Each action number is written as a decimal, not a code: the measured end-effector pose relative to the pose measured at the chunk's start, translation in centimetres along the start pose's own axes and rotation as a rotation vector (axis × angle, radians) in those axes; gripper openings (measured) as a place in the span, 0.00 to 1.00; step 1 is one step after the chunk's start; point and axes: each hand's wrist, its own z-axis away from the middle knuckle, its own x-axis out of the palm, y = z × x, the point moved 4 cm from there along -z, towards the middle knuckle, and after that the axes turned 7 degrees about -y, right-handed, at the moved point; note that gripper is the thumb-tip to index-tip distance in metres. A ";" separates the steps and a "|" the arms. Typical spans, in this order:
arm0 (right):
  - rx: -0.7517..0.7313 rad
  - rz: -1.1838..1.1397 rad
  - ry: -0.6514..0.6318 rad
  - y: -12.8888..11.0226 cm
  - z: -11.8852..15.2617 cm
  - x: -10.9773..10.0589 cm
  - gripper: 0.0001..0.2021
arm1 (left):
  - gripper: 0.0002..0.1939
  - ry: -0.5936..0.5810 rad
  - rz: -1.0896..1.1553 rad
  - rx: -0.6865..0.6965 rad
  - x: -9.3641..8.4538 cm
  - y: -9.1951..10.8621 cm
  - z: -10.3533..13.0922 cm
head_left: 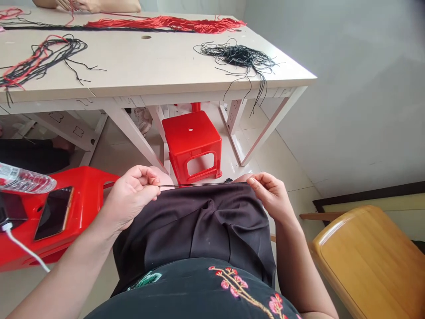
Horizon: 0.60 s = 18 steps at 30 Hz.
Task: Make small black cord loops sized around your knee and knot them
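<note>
Cord: We see the black cord (199, 184) drawn nearly straight between our two hands, along the far edge of our lap (206, 230); whether it touches the cloth, we cannot tell.
Left hand (133, 195): Our grip pinches one end of this stretch between thumb and forefinger.
Right hand (270, 192): Our grip pinches the other end, thumb pressed to forefinger.
Tabletop (159, 66): Ahead of us, pale, well apart from both hands.
Black bundle (241, 55): Tangled near the right end of the tabletop; we see loose strands hang over the near edge.
Mixed bundle (49, 55): Black and red strands, looped at the left.
Red bundle (166, 23): Laid lengthwise across the far part.
Co-worker's hands (79, 4): At the far left edge, with a red strand at the fingers; cut off by our view.
Stool (192, 128): Red, partly under the tabletop.
Side stool (88, 190): Red, at our left, bearing a phone (55, 212) and a clear bottle (29, 179) lying on its side.
Chair (375, 248): Wooden, at our right.
</note>
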 end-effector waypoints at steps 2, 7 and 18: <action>0.002 -0.010 0.018 0.3 0.0 -0.8 0.15 | 0.13 -0.001 -0.001 -0.006 0.0 0.1 0.0; -0.030 0.021 0.011 0.5 0.1 -1.2 0.15 | 0.13 -0.053 -0.021 -0.055 -0.3 0.0 -0.1; -0.249 0.425 0.340 -0.9 -0.6 -2.6 0.08 | 0.09 -0.198 -0.150 0.016 2.3 1.3 1.3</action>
